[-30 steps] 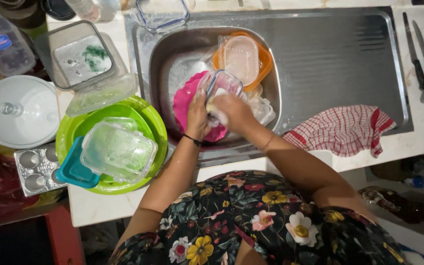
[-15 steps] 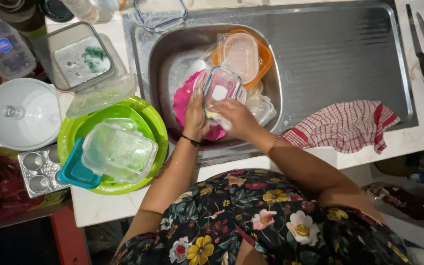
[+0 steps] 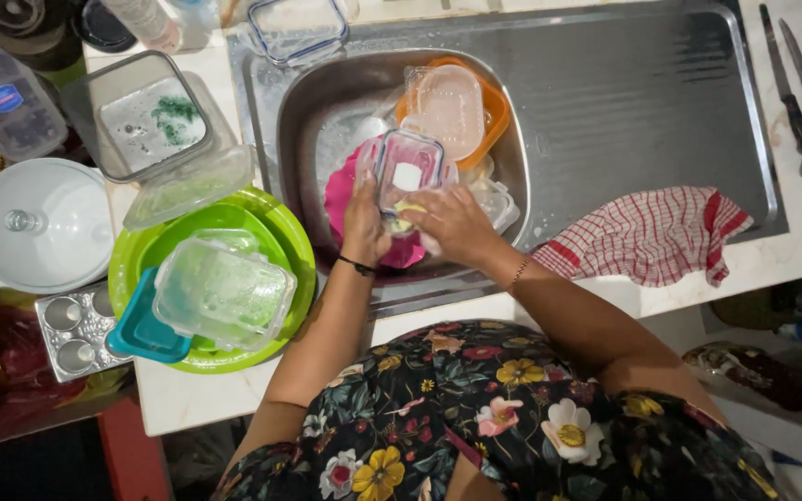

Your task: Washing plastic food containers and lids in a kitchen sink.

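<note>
1. Head view, over the steel sink (image 3: 624,102): left hand (image 3: 364,223) curled round the near left edge of a small clear pink-rimmed container (image 3: 408,170), gripping it above the basin. Right hand (image 3: 452,223) closed on something pale yellow, likely a sponge (image 3: 403,206), pressed against the container's near rim.
2. Container tilted, held just above a pink plate (image 3: 345,199) lying in the basin, with an orange tub (image 3: 489,107) just beyond.
3. Best handled, by judgement: steady grip with the left, firm circular rubbing into the corners and under the rim, all kept low over the basin against splashes.
4. Counted in the basin: one pink plate, one orange tub with one clear lid on it, a few more clear pieces half hidden.
5. Counted left of the sink: one green basin (image 3: 285,241) carrying one clear box (image 3: 225,292) and one teal lid (image 3: 141,334); one white lidded pot (image 3: 39,223); one glass dish (image 3: 146,111).
6. Counted right: one red checked cloth (image 3: 652,232), two knives (image 3: 795,83).
</note>
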